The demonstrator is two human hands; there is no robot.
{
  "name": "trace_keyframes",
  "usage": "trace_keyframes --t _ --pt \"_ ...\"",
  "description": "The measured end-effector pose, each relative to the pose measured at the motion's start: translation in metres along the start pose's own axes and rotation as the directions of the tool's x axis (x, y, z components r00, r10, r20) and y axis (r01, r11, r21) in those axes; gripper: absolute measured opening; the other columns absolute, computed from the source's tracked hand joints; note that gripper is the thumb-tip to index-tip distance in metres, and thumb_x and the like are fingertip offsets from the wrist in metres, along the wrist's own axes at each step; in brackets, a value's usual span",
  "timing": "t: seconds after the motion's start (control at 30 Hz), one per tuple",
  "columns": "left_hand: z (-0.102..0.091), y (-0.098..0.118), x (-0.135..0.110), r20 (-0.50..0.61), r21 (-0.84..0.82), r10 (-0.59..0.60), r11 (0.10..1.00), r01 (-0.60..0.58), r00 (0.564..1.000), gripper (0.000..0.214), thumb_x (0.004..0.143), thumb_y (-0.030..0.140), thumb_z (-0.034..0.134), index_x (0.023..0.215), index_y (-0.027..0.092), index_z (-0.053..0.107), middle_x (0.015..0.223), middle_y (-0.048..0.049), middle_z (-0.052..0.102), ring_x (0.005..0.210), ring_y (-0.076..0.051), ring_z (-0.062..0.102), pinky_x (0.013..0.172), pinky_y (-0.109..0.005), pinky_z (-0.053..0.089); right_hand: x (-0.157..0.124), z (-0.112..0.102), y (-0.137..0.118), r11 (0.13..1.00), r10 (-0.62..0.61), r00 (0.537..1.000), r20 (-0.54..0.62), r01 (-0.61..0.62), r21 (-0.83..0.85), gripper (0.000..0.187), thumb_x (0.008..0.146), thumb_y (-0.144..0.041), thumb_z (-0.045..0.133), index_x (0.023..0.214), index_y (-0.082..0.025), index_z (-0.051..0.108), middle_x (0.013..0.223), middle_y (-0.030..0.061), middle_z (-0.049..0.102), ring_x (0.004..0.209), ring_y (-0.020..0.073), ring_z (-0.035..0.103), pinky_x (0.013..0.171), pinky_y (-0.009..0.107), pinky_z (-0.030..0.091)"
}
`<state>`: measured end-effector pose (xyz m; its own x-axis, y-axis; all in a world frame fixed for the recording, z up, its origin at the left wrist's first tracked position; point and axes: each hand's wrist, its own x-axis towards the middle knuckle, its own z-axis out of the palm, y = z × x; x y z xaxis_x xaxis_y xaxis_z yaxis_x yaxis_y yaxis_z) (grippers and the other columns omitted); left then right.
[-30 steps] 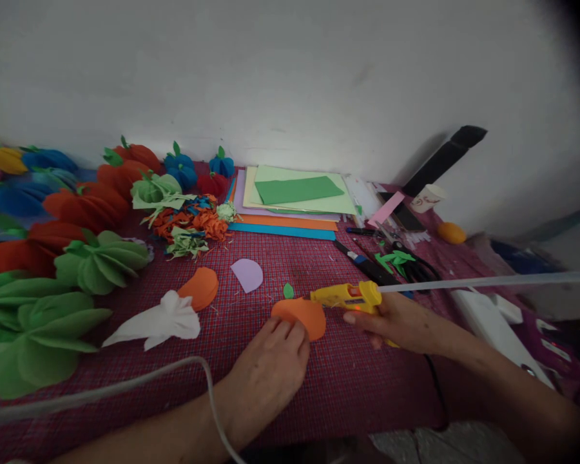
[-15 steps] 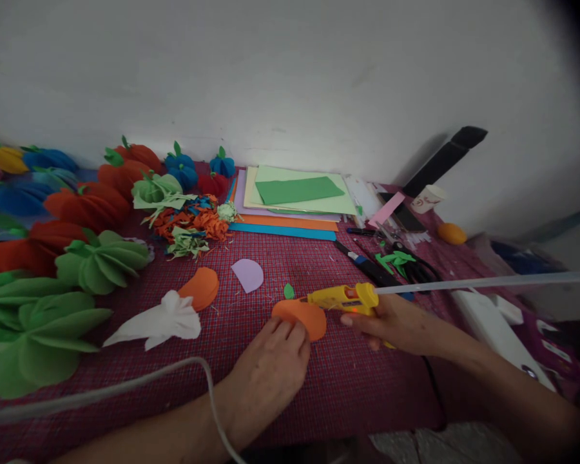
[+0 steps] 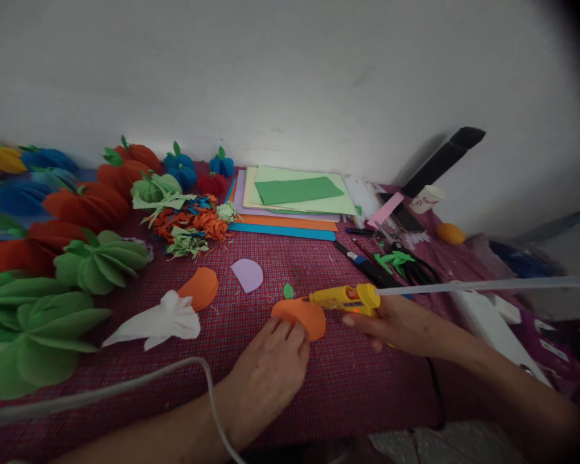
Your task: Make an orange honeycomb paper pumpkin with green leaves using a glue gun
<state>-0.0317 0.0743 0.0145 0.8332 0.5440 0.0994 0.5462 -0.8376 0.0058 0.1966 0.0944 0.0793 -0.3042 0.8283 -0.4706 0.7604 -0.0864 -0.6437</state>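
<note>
On the checked cloth (image 3: pixel 357 393), the left hand (image 3: pixel 274 366) covers the orange paper (image 3: pixel 314 321) at seven o'clock, whether pinching I cannot tell, while the right hand (image 3: pixel 397 322), wrapped around the glue gun (image 3: pixel 343 298), has barely moved, so work seems to continue near twelve o'clock.

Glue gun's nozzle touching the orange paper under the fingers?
Cannot tell: the head view shows the nozzle at the far edge of the orange paper, but hides any height gap.
</note>
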Motion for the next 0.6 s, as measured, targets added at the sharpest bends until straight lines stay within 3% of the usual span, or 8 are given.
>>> trace_keyframes --t 0.2,0.37,0.6 --pt "0.0001 -0.0009 0.0001 -0.008 -0.001 0.002 1.000 -0.002 1.000 0.022 0.084 0.010 0.042 0.100 0.010 0.056 0.101 -0.0099 0.060 0.091 -0.020 0.057 0.081 -0.037 0.046 0.0039 0.0035 -0.0015 1.000 0.028 0.999 0.014 -0.029 0.008 0.044 0.082 -0.048 0.049 0.114 -0.019 0.058 0.056 -0.0029 0.055 0.044 0.0094 0.049 0.041 0.018 0.037" --pt "0.0011 -0.0005 0.0006 -0.023 0.003 0.002 1.000 -0.002 1.000 0.022 0.082 0.010 0.044 0.099 0.010 0.058 0.100 -0.0092 0.060 0.089 -0.021 0.057 0.081 -0.037 0.047 0.0025 0.0013 -0.0028 0.999 -0.029 0.999 0.023 0.028 0.034 0.043 0.084 -0.045 0.048 0.121 -0.023 0.052 0.075 -0.0004 0.062 0.044 0.0068 0.047 0.044 0.019 0.041" --pt "-0.0010 -0.0005 0.0003 -0.025 0.023 0.010 1.000 -0.009 1.000 0.021 0.082 0.009 0.044 0.097 0.010 0.058 0.100 -0.0100 0.061 0.089 -0.021 0.057 0.082 -0.037 0.047 -0.0007 -0.0015 -0.0026 1.000 -0.019 1.000 0.017 0.019 -0.006 0.044 0.084 -0.044 0.049 0.121 -0.021 0.052 0.070 -0.0011 0.061 0.045 0.0077 0.049 0.045 0.019 0.041"
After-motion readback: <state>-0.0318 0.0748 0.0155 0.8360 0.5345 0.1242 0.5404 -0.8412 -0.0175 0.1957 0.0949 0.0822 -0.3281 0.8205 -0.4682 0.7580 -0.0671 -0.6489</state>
